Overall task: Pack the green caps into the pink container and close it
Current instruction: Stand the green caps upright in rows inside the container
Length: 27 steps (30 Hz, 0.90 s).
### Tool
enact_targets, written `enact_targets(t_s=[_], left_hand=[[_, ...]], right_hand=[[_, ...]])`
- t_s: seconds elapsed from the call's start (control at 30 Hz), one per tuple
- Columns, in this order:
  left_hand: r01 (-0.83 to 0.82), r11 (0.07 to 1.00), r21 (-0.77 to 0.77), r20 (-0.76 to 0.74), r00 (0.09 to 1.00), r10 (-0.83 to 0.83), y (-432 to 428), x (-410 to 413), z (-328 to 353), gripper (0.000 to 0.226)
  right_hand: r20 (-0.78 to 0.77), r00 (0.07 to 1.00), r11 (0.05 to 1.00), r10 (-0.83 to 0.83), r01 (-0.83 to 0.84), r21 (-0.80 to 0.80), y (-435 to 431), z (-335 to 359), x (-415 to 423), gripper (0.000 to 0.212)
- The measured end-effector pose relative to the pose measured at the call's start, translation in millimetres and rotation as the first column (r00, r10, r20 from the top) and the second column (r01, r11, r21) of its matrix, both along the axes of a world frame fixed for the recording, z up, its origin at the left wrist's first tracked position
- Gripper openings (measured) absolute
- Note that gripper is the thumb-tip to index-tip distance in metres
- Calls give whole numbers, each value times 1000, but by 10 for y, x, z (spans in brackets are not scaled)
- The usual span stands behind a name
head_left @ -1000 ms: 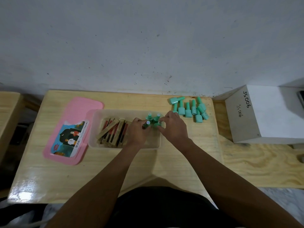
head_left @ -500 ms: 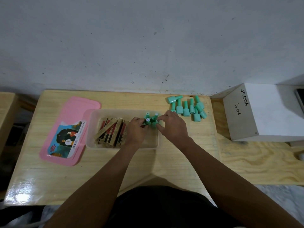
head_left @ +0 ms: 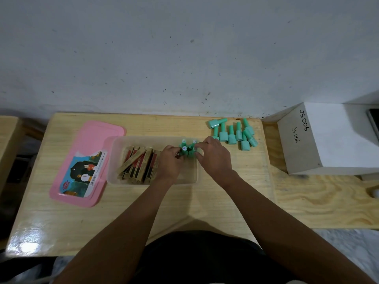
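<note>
A translucent container (head_left: 114, 160) stands on the wooden table. Its pink lid (head_left: 90, 144) lies flat to its left. Gold and red sticks (head_left: 139, 162) fill the container's left half. Several green caps (head_left: 187, 147) stand upright in its right half, white tips up. My left hand (head_left: 171, 162) and my right hand (head_left: 213, 155) are both in the container, fingertips pinched on these caps from either side. A loose group of more green caps (head_left: 233, 133) lies on the table right of the container.
A white box (head_left: 328, 144) marked JS006 sits on a lower plywood surface (head_left: 328, 201) at the right. A grey wall runs along the table's far edge. Another wooden surface (head_left: 8, 140) shows at the far left.
Both hands stay on the caps in the container, with only small finger shifts bringing the caps closer together. The view has drifted slightly.
</note>
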<state>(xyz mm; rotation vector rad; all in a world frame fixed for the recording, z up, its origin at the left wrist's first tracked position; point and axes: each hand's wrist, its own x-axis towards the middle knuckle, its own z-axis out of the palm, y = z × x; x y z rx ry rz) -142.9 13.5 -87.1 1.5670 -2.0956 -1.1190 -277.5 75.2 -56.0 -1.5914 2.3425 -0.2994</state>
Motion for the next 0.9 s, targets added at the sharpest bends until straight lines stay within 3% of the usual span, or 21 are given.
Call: enact_targets(t_s=[0.47,0.7,0.8,0.9], left_hand=[[-70,995,-69,-61,996,66,58,62,69,29],[73,935,-346,-87,990,-109,203,-143,430,25],[149,919,-364,-120,971,-205,297,-450,520,20],[209,935,-285,-170,949,-264,384,-824,517,19]], right_hand=[[140,984,979,-112,134,-154,301,97,-226,28],[178,899,898,-400,423,-116,796,-3,-846,25],[213,842,851,-496,520,-76,910,-71,-1161,27],[271,796,826,-542,564,-4,895,-157,-1442,33]])
